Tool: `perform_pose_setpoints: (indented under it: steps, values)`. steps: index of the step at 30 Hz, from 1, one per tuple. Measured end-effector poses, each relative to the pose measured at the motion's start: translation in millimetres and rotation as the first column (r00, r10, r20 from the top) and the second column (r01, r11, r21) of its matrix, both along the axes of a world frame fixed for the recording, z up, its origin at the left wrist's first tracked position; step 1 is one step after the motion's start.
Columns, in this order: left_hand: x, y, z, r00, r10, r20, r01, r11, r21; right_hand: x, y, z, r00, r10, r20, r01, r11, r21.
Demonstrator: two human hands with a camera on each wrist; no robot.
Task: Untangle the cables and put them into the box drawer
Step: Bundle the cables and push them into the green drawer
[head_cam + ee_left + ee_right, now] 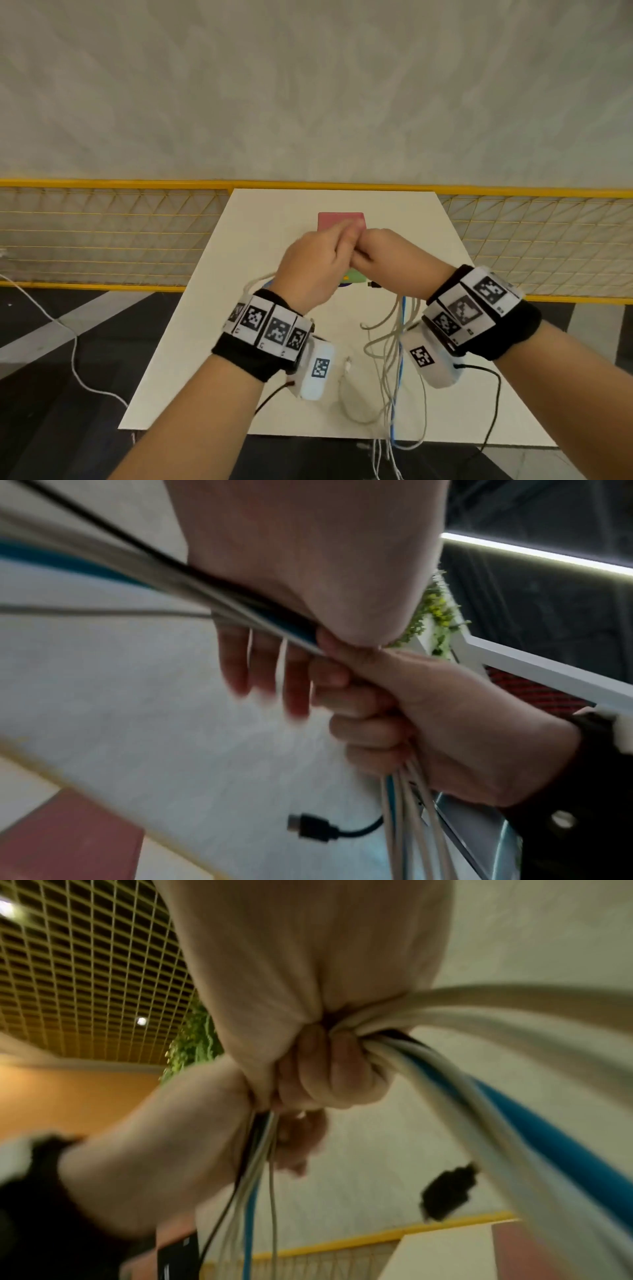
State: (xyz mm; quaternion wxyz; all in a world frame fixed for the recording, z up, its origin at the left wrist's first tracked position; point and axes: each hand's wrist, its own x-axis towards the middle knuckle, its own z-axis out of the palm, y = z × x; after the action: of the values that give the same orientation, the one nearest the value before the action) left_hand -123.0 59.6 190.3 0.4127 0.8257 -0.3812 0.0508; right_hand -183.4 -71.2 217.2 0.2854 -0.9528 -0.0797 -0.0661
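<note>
Head view: both hands meet knuckle to knuckle above the white table (260, 219), lifted clear of it, likely so the loose lengths can hang and show where they cross.
Left hand (310, 265): fist curled over part of the cables (394, 346), whose white and blue strands drop between the wrists and trail off the near table edge.
Right hand (383, 258): fist closed beside it, strands falling from under it.
Box: a pink box (340, 221) sits on the far part of the table, behind the hands; whether its drawer is open cannot be told. Something green (354, 275) shows beneath the hands, mostly hidden.

Left wrist view: the left hand (308, 569) clamps a bundle of grey, blue and black strands (192, 588) in the palm, though its fingers (263, 666) look loose and blurred.
Opposite: the right hand (428, 718) grips white and blue strands that hang below it.
Plug: a black plug (313, 827) dangles free on its short lead.

Right wrist view: the right hand (308, 988) is wrapped tight round a thick sheaf of white and blue cables (496, 1096), gripped close to the other fist, probably to work one knot.
Left hand (192, 1123): closed on thin strands running down.
Stage: judged still untangling; nothing in the box yet, as far as shows.
</note>
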Motion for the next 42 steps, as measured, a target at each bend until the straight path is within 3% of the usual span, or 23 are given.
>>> perform_pose_setpoints:
  steps: [5, 8, 12, 14, 17, 18, 20, 22, 24, 30, 34, 38, 42]
  values:
    - [9, 3, 7, 0.984, 0.133, 0.119, -0.124, 0.989, -0.083, 0, -8, 13, 0.994, 0.065, -0.084, -0.049, 0.982, 0.183]
    - [27, 11, 9, 0.975, 0.222, 0.027, -0.211, 0.952, -0.220, -3, -26, 10, 0.975, 0.069, -0.211, -0.006, 0.957, 0.289]
    - [40, 19, 1, 0.954, 0.269, -0.129, -0.296, 0.910, -0.291, -10, -42, 4, 0.963, 0.059, -0.262, 0.015, 0.963, 0.270]
    - [42, 20, -1, 0.945, 0.279, -0.168, -0.311, 0.926, -0.212, -9, -43, 3, 0.971, 0.014, -0.240, 0.044, 0.970, 0.238]
    - [46, 19, 0, 0.948, 0.301, -0.102, -0.293, 0.952, 0.092, -5, -36, 9, 0.980, -0.037, -0.195, 0.080, 0.973, 0.216]
    - [42, 16, 3, 0.962, 0.272, -0.009, -0.270, 0.958, 0.097, -3, -30, 13, 0.983, -0.035, -0.178, 0.071, 0.977, 0.201]
    - [24, 4, 16, 0.979, 0.129, 0.157, -0.119, 0.990, -0.074, 3, -16, 23, 0.989, -0.028, -0.143, 0.052, 0.984, 0.173]
    - [4, -10, 29, 0.990, -0.028, 0.142, 0.048, 0.989, -0.138, 11, -8, 31, 0.989, -0.049, -0.142, 0.073, 0.983, 0.166]
    - [-3, -17, 34, 0.992, -0.061, 0.107, 0.067, 0.996, -0.057, 16, -3, 38, 0.981, -0.044, -0.188, 0.079, 0.980, 0.185]
    - [13, -11, 35, 0.975, -0.027, 0.223, 0.000, 0.993, 0.118, 15, -12, 47, 0.954, 0.093, -0.285, -0.006, 0.957, 0.292]
    - [12, -10, 35, 0.969, -0.082, 0.235, 0.024, 0.971, 0.239, 13, -24, 46, 0.936, 0.109, -0.335, -0.039, 0.977, 0.210]
    - [11, 1, 31, 0.980, -0.173, 0.098, 0.131, 0.934, 0.332, 9, -45, 35, 0.909, 0.085, -0.408, 0.019, 0.970, 0.244]
    - [17, 4, 20, 0.974, -0.176, 0.141, 0.098, 0.893, 0.440, 5, -42, 24, 0.933, 0.094, -0.348, -0.060, 0.992, 0.107]
